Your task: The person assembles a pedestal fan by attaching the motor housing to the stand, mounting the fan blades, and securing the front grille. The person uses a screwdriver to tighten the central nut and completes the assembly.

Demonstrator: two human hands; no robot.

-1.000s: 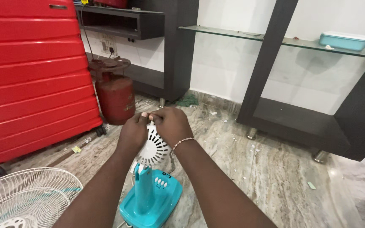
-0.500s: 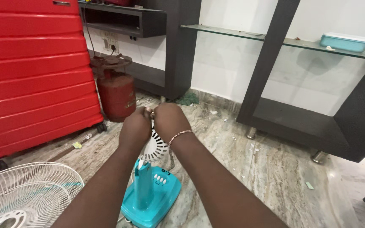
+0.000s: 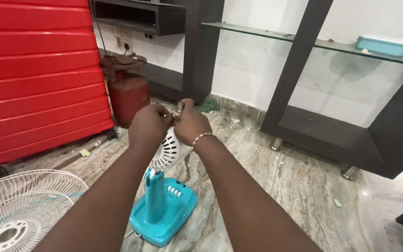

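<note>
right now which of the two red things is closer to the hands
The red gas cylinder, round and rusty, stands just beyond the left hand and right hand. The ribbed red suitcase is farther left.

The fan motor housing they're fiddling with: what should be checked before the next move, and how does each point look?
1. Both hands on the white motor housing: left hand and right hand meet at its top: ok.
2. Turquoise base flat on the floor: ok.
3. What the fingertips pinch: cannot tell.
4. White fan guard out of the way, lower left: ok.
5. Fan unplugged: cannot tell.
</note>
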